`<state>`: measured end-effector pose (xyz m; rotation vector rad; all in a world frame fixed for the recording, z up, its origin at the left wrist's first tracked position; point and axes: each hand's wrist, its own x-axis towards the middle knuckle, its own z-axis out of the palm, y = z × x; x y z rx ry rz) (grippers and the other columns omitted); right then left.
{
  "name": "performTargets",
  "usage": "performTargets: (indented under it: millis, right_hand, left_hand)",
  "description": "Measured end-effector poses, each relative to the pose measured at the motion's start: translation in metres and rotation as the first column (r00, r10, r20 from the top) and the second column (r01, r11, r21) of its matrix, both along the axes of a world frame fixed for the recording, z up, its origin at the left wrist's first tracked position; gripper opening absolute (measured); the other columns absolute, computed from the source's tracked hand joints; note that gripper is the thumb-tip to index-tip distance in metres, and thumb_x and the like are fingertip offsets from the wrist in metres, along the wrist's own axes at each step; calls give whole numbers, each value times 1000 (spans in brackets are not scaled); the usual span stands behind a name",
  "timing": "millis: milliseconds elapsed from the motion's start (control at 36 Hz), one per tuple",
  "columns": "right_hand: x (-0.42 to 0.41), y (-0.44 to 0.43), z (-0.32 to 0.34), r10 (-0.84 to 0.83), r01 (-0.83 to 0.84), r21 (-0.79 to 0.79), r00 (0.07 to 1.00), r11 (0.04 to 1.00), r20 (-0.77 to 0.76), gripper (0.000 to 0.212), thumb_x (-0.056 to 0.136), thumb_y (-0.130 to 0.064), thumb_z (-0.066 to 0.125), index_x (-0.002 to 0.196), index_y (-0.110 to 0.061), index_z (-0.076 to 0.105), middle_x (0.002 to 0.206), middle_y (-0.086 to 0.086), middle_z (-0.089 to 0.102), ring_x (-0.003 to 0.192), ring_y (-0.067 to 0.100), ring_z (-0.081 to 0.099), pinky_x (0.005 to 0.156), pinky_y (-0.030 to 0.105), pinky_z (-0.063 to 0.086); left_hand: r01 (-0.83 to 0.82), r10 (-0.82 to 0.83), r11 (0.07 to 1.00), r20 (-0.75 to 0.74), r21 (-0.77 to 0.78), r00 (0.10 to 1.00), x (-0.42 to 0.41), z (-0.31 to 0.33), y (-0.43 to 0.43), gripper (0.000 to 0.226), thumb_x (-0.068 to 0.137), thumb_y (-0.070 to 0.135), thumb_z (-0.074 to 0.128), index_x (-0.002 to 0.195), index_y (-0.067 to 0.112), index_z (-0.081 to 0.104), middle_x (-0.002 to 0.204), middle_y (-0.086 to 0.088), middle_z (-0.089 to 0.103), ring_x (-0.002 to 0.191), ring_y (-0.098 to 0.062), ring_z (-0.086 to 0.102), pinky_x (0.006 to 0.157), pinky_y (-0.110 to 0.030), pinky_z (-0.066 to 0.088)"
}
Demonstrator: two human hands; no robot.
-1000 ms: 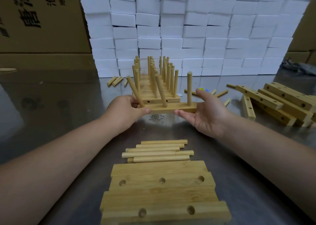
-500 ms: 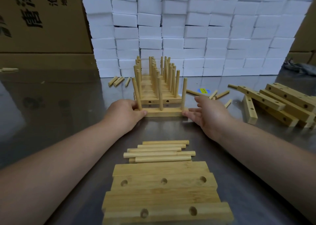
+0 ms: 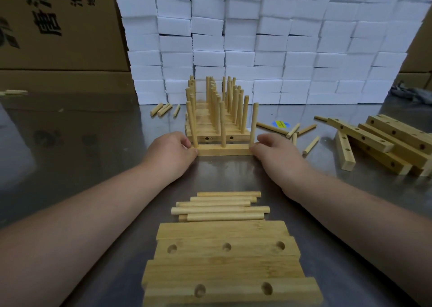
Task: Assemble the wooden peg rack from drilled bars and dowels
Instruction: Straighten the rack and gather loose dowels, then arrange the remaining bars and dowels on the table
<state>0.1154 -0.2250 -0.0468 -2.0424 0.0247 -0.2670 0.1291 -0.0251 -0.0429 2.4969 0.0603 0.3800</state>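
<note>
At the centre of the frame, a pale rectangular wooden bar (image 3: 224,149) lay flat on the grey, reflective metal tabletop (image 3: 70,143), with three round wooden pegs (image 3: 254,124) standing upright in it. The left hand (image 3: 170,152) pinched the bar's left end, its fingers curled behind the end peg and its thumb at the front corner. The right hand (image 3: 273,153) grasped the right end in the same way, its curled fingers beside the right peg.

Just behind the bar, a row of finished peg-studded wooden bars (image 3: 215,129) ran away toward the upper middle of the frame, packed one against another. Below the hands, loose long wooden dowels (image 3: 219,207) lay side by side across the table, and under them, at the bottom centre, sat a stack of flat light-wood bars with drilled holes (image 3: 224,248).

Right of centre, a few short scattered dowels (image 3: 304,130) lay around a small yellow and blue sticker (image 3: 281,124). At the right edge, a pile of long drilled wooden bars (image 3: 385,143) leaned over one another. A few more short wooden dowel pieces (image 3: 162,109) lay left of the finished row.

Across the upper frame rose a wall of stacked white foam blocks (image 3: 257,38), with brown cardboard boxes printed with black characters (image 3: 58,26) at the upper left.
</note>
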Motion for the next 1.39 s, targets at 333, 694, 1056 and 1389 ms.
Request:
performTargets:
  millis: [333,694,1056,1389]
  right_hand:
    - [-16,8,8,235,-252,-627,966,737,-111,42,94,-39,44,129,-16,47,130,3,48,115,20,46,89,28,35]
    - [-15,3,10,280,-333,-490,943,806,-181,49,99,-44,28,143,-25,37,150,-2,34,137,17,28,98,22,20]
    - [-16,5,13,287,-343,-467,939,815,-188,46,99,-43,31,140,-25,42,151,-3,31,139,14,24,105,25,19]
    - [-14,3,10,245,-293,-412,955,863,-166,43,97,-44,37,134,-26,50,142,-1,46,131,18,38,89,22,24]
  left_hand:
    - [-61,50,984,66,170,997,-3,2,0,25,92,29,49,107,24,69,102,2,67,98,-20,57,71,-26,40]
    - [63,-67,991,35,119,997,-3,0,-1,12,89,29,50,95,25,60,87,10,59,80,-12,53,61,-26,36]
    - [314,-300,913,-94,259,949,-4,-1,-3,41,91,39,51,130,28,51,100,9,48,104,-15,40,90,-31,37]
    - [555,-576,818,-183,-153,797,-22,16,-11,25,80,48,55,89,31,72,98,14,67,95,-1,58,86,-23,43]
